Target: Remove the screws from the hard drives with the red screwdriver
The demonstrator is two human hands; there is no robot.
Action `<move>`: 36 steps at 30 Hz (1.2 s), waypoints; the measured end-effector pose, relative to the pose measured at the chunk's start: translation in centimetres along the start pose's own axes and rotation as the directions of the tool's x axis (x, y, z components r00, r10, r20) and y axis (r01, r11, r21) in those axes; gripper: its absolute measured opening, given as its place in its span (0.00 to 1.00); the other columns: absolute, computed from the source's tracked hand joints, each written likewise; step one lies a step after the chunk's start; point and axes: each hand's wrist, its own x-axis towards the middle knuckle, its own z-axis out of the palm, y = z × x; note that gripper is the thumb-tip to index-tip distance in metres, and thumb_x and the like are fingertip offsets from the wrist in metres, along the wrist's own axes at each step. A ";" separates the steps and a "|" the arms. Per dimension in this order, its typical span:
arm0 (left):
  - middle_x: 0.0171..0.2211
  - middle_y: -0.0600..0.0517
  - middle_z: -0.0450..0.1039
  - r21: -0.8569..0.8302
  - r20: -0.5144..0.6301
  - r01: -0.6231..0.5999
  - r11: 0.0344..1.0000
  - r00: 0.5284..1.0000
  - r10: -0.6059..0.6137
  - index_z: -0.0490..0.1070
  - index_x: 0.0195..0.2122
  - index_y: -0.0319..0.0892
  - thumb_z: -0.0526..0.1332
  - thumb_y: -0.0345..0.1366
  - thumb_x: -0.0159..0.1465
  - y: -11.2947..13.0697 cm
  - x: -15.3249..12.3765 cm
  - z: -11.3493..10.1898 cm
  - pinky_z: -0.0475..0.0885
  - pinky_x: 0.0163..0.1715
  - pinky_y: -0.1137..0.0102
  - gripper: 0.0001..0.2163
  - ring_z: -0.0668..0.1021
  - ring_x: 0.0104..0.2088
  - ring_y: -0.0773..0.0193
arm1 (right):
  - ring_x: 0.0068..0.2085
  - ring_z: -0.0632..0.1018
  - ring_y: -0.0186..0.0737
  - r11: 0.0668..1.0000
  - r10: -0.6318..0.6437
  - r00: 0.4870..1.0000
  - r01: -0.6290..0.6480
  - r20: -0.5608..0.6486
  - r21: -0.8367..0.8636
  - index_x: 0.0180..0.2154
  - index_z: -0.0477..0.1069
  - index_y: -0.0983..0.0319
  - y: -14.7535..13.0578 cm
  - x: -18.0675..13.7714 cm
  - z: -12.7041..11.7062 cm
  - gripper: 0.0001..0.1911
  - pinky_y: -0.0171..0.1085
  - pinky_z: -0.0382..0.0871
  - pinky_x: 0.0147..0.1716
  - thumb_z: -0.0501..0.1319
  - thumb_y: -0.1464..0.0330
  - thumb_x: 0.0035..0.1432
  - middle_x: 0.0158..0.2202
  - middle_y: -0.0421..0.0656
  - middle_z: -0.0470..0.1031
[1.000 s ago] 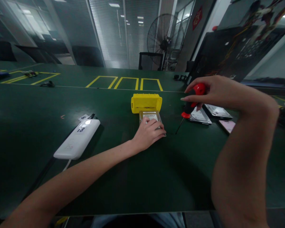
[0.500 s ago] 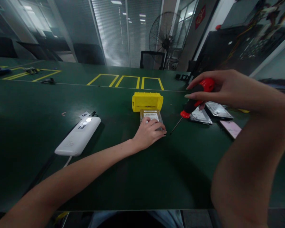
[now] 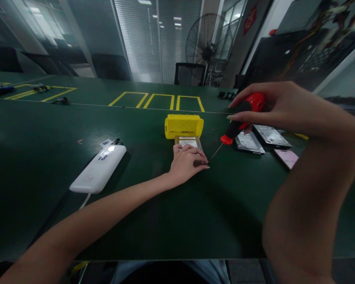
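A hard drive [image 3: 189,141] with a white label lies in front of the yellow plastic bin [image 3: 184,127], partly covered by my left hand [image 3: 187,162]. The left fingers are wrapped over its near part, thumb and fingertips at the right corner. My right hand [image 3: 262,106] is closed round the handle of a red-and-black screwdriver [image 3: 233,130], held at a slant. Its thin shaft points down and left, with the tip beside my left fingertips at the drive's near right corner. Whether the tip touches the drive, I cannot tell.
Two other hard drives [image 3: 249,142] lie at right, beside a pink phone-like item [image 3: 286,157]. A white power bank [image 3: 99,169] with a cable sits at left. Yellow tape outlines [image 3: 161,96] mark the far table. Beyond stand a fan [image 3: 207,49] and chairs.
My right hand has shifted slightly left, bringing the screwdriver tip to my left fingertips. My left hand has adjusted a little on the hard drive.
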 end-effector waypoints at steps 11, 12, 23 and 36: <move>0.43 0.57 0.76 -0.071 0.078 0.081 0.994 0.994 -0.076 0.78 0.35 0.52 0.64 0.47 0.58 -0.1 0.9 0.1 0.52 0.44 0.58 0.08 0.70 0.46 0.55 | 0.29 0.75 0.41 0.999 -0.024 1.000 0.024 -0.008 -0.029 0.40 0.72 0.54 0.0 0.2 0.4 0.20 0.41 0.67 0.24 0.61 0.49 0.51 0.32 0.43 0.75; 0.43 0.57 0.76 -0.072 0.082 0.082 0.994 0.994 -0.076 0.78 0.35 0.52 0.64 0.47 0.58 -0.1 0.9 0.1 0.52 0.45 0.58 0.08 0.70 0.46 0.55 | 0.29 0.75 0.42 0.999 -0.017 1.000 0.017 -0.003 -0.030 0.40 0.73 0.54 -0.1 0.2 0.4 0.21 0.41 0.67 0.25 0.61 0.49 0.51 0.32 0.43 0.75; 0.43 0.57 0.75 -0.066 0.112 0.090 0.994 0.990 -0.082 0.77 0.36 0.51 0.64 0.47 0.59 -0.1 0.9 -0.2 0.53 0.45 0.60 0.09 0.70 0.47 0.56 | 0.29 0.75 0.40 0.999 -0.031 1.000 0.031 0.000 -0.016 0.40 0.73 0.55 -0.4 0.4 0.5 0.20 0.40 0.71 0.26 0.62 0.50 0.50 0.33 0.42 0.75; 0.44 0.57 0.75 -0.054 0.098 0.084 0.995 0.992 -0.079 0.77 0.37 0.52 0.64 0.47 0.58 0.0 0.8 0.0 0.52 0.45 0.59 0.10 0.70 0.47 0.55 | 0.32 0.76 0.44 0.991 -0.061 0.997 0.056 0.039 0.121 0.50 0.66 0.54 -1.0 0.8 1.0 0.22 0.41 0.70 0.28 0.60 0.56 0.53 0.36 0.43 0.75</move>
